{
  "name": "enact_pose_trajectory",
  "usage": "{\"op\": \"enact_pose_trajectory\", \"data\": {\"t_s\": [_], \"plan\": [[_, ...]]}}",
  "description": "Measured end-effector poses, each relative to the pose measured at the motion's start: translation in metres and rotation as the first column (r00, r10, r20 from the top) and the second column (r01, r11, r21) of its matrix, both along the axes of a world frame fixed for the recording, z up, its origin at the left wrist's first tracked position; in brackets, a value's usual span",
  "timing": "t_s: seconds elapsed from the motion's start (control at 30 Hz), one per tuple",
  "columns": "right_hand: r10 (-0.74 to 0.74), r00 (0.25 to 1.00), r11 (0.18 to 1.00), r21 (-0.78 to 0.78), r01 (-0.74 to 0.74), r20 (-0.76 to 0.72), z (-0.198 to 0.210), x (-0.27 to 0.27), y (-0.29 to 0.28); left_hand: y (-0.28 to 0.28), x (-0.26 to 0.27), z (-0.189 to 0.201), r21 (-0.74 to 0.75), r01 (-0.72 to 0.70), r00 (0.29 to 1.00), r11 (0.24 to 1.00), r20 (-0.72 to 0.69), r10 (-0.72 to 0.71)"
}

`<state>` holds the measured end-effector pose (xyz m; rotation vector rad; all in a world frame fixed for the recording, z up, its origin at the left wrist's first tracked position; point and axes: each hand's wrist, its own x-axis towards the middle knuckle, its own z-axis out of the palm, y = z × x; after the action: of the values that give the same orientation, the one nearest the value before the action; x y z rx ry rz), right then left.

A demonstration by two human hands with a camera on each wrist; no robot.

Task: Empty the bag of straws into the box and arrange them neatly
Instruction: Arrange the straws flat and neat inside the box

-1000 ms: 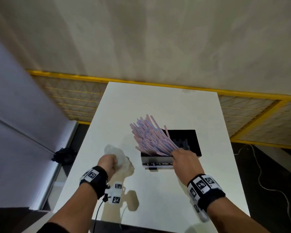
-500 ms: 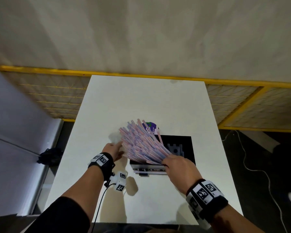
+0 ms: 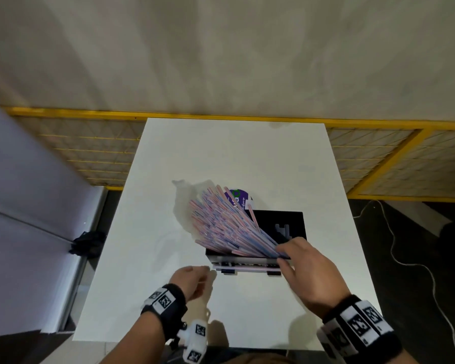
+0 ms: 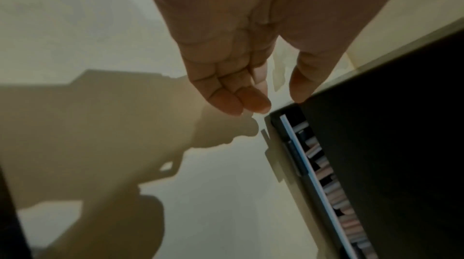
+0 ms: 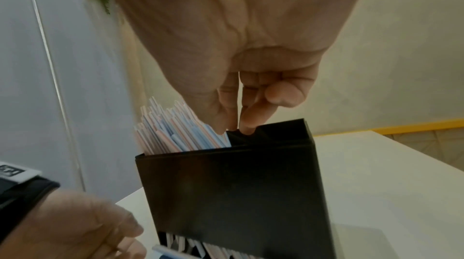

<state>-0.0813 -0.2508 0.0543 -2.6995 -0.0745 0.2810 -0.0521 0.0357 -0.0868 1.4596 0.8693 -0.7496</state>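
While the straws (image 3: pixel 229 227) leaned left out of the black box (image 3: pixel 294 222) on the white table (image 3: pixel 234 153), the right hand (image 3: pixel 307 271) reached its fingers into them. The left hand (image 3: pixel 192 281), loosely curled and holding nothing, hovered near the box's near-left corner. The empty bag (image 3: pixel 187 203) lay left of the box.

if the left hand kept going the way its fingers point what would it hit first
Most likely the near left corner of the black box: the left hand points its fingertips just short of it, though depth is unclear.
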Motion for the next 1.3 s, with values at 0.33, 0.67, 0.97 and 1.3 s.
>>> {"op": "enact_pose_trajectory", "data": {"t_s": [0.33, 0.67, 0.97, 1.3], "plan": [[0.048, 0.998, 0.993, 0.108, -0.044, -0.029, -0.022, -0.006, 0.002, -0.024, 0.006, -0.008, -0.102, -0.036, 0.998, 0.994, -0.057, 0.03], [0.061, 0.997, 0.985, 0.164, -0.051, -0.053, -0.022, -0.009, -0.003, 0.001, -0.018, 0.041, -0.121, -0.044, 0.988, 0.992, 0.141, 0.061], [0.18, 0.983, 0.918, 0.352, -0.18, 0.033, 0.02, -0.009, 0.015, 0.007, -0.027, 0.168, 0.129, 0.229, 0.732, 0.965, 0.63, -0.259], [-0.016, 0.977, 0.912, 0.403, -0.073, 0.213, 0.027, 0.023, 0.023, -0.042, 0.003, 0.206, 0.055, 0.249, 0.555, 0.967, 0.81, -0.189]]}}
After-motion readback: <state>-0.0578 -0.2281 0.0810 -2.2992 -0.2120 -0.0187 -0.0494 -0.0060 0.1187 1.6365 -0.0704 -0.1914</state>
